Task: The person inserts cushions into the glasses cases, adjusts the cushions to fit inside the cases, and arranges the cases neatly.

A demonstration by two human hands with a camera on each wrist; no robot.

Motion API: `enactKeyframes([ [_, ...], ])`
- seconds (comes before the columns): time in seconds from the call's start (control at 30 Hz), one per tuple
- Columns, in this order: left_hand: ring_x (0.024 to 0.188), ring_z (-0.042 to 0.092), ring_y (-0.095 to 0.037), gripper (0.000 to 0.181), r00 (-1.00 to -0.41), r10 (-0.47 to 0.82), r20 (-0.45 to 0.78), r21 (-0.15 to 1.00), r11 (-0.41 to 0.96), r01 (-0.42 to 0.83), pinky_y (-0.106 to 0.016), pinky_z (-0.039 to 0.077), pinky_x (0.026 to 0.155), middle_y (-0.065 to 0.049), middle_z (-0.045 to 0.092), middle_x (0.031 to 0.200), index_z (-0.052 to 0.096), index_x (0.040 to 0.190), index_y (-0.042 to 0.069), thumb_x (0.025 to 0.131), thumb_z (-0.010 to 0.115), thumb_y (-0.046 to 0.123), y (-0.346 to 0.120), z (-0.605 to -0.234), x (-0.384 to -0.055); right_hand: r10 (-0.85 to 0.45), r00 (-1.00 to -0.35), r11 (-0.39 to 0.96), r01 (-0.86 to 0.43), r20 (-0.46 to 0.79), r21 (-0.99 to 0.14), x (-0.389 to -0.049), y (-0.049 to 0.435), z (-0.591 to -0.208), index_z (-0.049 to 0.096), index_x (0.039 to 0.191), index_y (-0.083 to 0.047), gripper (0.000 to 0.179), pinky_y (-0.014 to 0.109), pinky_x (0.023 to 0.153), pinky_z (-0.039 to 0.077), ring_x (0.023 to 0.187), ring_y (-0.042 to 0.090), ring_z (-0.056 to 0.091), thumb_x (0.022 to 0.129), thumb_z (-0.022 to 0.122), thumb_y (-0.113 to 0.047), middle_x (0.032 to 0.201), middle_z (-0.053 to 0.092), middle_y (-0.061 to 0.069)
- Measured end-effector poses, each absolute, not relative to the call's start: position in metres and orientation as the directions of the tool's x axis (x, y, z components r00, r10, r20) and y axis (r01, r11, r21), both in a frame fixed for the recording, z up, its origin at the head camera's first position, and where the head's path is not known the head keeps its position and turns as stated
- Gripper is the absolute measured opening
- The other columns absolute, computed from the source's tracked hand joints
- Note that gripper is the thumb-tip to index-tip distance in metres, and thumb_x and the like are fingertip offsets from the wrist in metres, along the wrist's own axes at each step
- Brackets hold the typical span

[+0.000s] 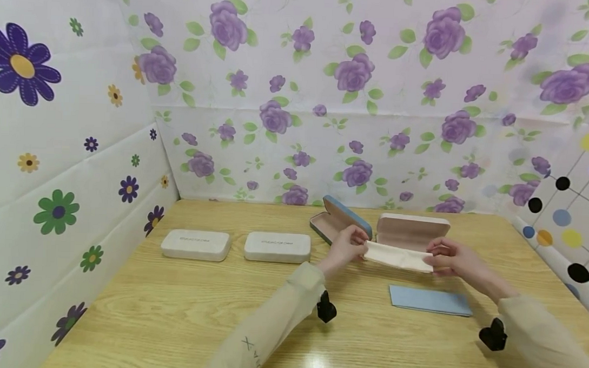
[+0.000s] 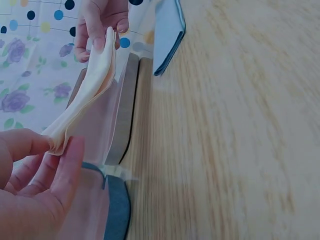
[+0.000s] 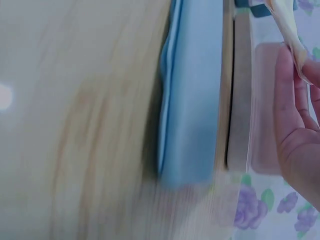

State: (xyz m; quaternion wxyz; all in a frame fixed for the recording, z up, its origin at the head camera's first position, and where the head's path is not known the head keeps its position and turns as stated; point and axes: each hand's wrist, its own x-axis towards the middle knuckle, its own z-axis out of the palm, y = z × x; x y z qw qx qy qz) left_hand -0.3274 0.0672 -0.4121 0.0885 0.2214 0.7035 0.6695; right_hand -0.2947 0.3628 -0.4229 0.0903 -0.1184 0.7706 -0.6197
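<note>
A folded cream cloth (image 1: 398,257) is stretched between both hands in front of an open white glasses case (image 1: 412,227) with a pinkish lining. My left hand (image 1: 345,247) pinches the cloth's left end between thumb and fingers. At the other end, my right hand (image 1: 453,262) pinches it the same way. In the left wrist view the cloth (image 2: 87,95) sags in loose layers above the case. Just behind the left hand stands an open blue glasses case (image 1: 349,215). Nearer the front, a folded light blue cloth (image 1: 430,300) lies flat on the table.
Two closed white glasses cases, one at the far left (image 1: 195,245) and one left of centre (image 1: 277,247), lie on the wooden table (image 1: 173,310). A flowered curtain (image 1: 317,98) hangs along the table's back edge, and a patterned sheet (image 1: 56,159) covers the left side.
</note>
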Motion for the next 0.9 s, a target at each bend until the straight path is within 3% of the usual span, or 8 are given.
enactKeyframes([
  [0.13,0.069,0.055,-0.015,0.024,-0.898,0.377,0.228,0.97,-0.008,0.243,-0.042,0.052,0.065,-0.016,0.054,0.089,0.055,0.102,-0.007,0.08,0.057,-0.014,0.058,-0.407,-0.328,-0.282,-0.959,0.176,-0.077,0.025,-0.981,-0.298,0.351,-0.422,0.043,0.109,0.009,0.034,0.048,0.072,0.048,0.082,0.026,0.059,0.086,0.062,-0.008,0.096,0.055,0.017],
  [0.27,0.075,0.059,-0.026,0.023,-0.905,0.339,0.259,0.96,0.011,0.279,-0.042,0.052,0.065,-0.024,0.054,0.094,0.06,0.1,-0.009,0.079,0.056,-0.017,0.044,-0.394,-0.325,-0.276,-0.961,0.165,-0.082,0.034,-0.983,-0.3,0.338,-0.422,0.048,0.106,0.011,0.032,0.049,0.076,0.046,0.082,0.025,0.059,0.085,0.063,-0.009,0.096,0.055,0.019],
  [0.47,0.086,0.057,-0.042,0.012,-0.911,0.356,0.21,0.964,0.081,0.254,-0.046,0.048,0.073,-0.031,0.058,0.093,0.061,0.092,-0.016,0.083,0.053,-0.015,0.025,-0.375,-0.318,-0.232,-0.972,0.164,-0.084,0.045,-0.983,-0.305,0.317,-0.425,0.054,0.106,0.013,0.037,0.048,0.078,0.045,0.085,0.025,0.059,0.083,0.066,-0.013,0.102,0.056,0.018],
  [0.6,0.08,0.06,-0.032,0.011,-0.916,0.364,0.17,0.966,0.124,0.228,-0.043,0.049,0.073,-0.023,0.062,0.091,0.064,0.091,-0.013,0.084,0.056,-0.01,0.017,-0.384,-0.337,-0.194,-0.979,0.144,-0.088,0.059,-0.986,-0.306,0.302,-0.426,0.057,0.106,0.011,0.037,0.048,0.077,0.046,0.083,0.031,0.061,0.08,0.07,-0.012,0.101,0.058,0.02],
  [0.73,0.074,0.06,-0.018,0.014,-0.937,0.338,0.087,0.971,0.18,0.155,-0.036,0.05,0.073,-0.014,0.063,0.095,0.066,0.095,-0.008,0.084,0.059,-0.005,0.009,-0.391,-0.365,-0.211,-0.973,0.081,-0.108,0.089,-0.991,-0.308,0.288,-0.428,0.061,0.103,0.008,0.029,0.049,0.078,0.043,0.082,0.028,0.062,0.079,0.07,-0.005,0.097,0.06,0.019],
  [0.9,0.082,0.06,-0.021,0.023,-0.916,0.401,0.015,0.958,0.256,0.128,-0.033,0.049,0.075,-0.014,0.061,0.103,0.062,0.104,-0.008,0.081,0.06,-0.007,0.0,-0.382,-0.385,-0.259,-0.958,-0.041,-0.116,0.123,-0.992,-0.314,0.273,-0.436,0.065,0.101,0.001,0.023,0.048,0.08,0.042,0.083,0.022,0.061,0.078,0.069,-0.001,0.093,0.059,0.014],
])
